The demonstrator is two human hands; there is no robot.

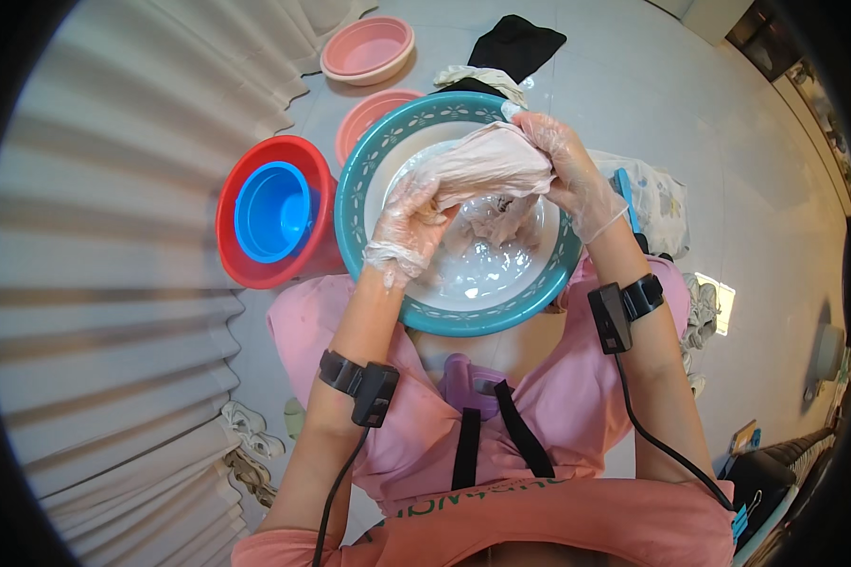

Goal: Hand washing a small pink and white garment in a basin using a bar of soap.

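A pale pink cloth (493, 161) is stretched between my hands over a teal-rimmed basin (461, 324). My left hand (415, 220), in a wet clear plastic glove, grips its left end. At its right end my right hand (560, 163), gloved the same way, holds it near the basin's far right rim. Below the cloth, sudsy water fills the white inside of the basin, and another wet pale cloth (503, 223) lies in it. Parts of my fingers are hidden by the cloth.
To the left stands a red basin (227, 234) with a blue basin (273, 164) inside. Pink basins (369, 42) and black cloth (514, 46) lie beyond. A blue brush (625, 195) rests on white patterned fabric (663, 205) at the right. A curtain (128, 248) hangs at the left.
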